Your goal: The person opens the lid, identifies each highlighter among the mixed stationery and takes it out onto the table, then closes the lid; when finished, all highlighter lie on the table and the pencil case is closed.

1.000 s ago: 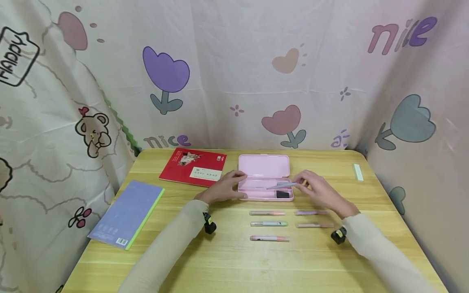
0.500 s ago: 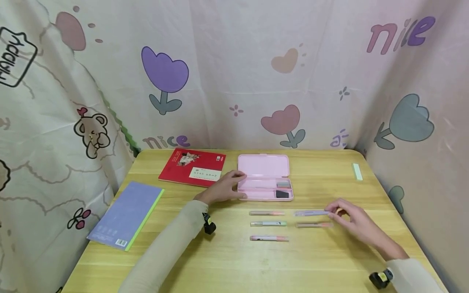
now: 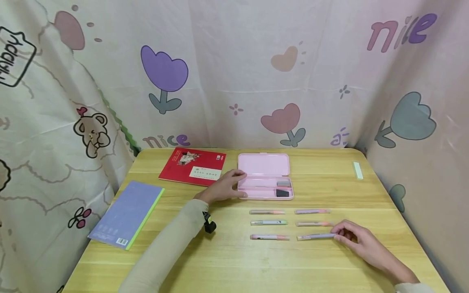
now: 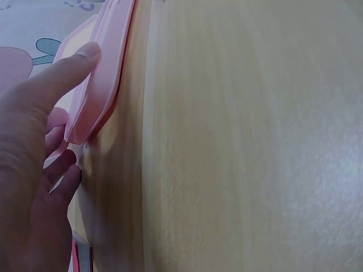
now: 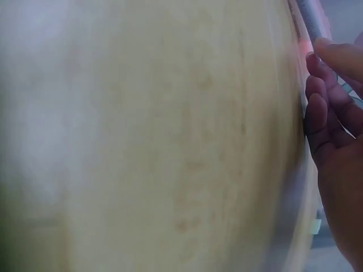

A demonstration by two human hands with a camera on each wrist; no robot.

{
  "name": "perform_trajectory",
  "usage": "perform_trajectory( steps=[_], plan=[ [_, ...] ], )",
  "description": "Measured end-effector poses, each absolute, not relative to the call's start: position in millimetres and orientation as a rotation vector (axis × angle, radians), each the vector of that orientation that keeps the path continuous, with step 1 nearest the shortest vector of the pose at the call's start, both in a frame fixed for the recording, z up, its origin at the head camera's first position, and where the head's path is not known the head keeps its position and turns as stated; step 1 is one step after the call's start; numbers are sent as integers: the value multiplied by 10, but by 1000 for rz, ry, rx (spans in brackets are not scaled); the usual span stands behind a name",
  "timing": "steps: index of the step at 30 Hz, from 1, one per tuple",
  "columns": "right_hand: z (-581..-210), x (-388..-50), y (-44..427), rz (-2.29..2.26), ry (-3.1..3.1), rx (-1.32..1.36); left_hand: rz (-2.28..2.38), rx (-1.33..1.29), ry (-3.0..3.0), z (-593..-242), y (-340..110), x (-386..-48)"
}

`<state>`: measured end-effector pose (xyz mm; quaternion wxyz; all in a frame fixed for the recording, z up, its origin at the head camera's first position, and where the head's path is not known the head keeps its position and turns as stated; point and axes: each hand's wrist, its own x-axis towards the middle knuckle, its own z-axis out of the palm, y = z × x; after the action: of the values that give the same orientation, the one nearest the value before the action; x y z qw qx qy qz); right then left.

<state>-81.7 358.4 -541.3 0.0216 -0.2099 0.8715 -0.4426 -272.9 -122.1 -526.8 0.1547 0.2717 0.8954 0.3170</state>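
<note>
An open pink pencil case (image 3: pixel 261 194) lies in the middle of the table, its lid (image 3: pixel 264 164) tipped back. My left hand (image 3: pixel 224 187) holds the left end of the case, thumb on the front side and fingers toward the back, as the left wrist view (image 4: pixel 39 147) of the hand confirms. Inside the case sit a grey block (image 3: pixel 283 183) and a black block (image 3: pixel 282 193). Toward the front right, my right hand (image 3: pixel 360 243) pinches the right end of a purple pen (image 3: pixel 316 236). That pen is the nearest one in the right column.
Several pens lie in two columns before the case, including a green-tipped pen (image 3: pixel 269 222) and a pink-tipped pen (image 3: pixel 270 237). A red booklet (image 3: pixel 194 166) is at the back left, a blue-purple notebook (image 3: pixel 126 213) at the left. A pale green strip (image 3: pixel 357 170) lies at the far right.
My right hand has carried a purple pen out of the case, past the second row, down to the front of the right column. My left hand has stayed at the case.
</note>
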Motion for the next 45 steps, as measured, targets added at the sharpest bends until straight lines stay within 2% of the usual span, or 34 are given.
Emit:
perform_trajectory(
  steps=[24, 45],
  plan=[
    [-5418, -813, 3543, -1250, 2760, -790, 922, 757, 2563, -5241, -1202, -2696],
    [-5324, -869, 3568, -1279, 2802, -629, 930, 768, 2558, -5220, -1217, -2690]
  ],
)
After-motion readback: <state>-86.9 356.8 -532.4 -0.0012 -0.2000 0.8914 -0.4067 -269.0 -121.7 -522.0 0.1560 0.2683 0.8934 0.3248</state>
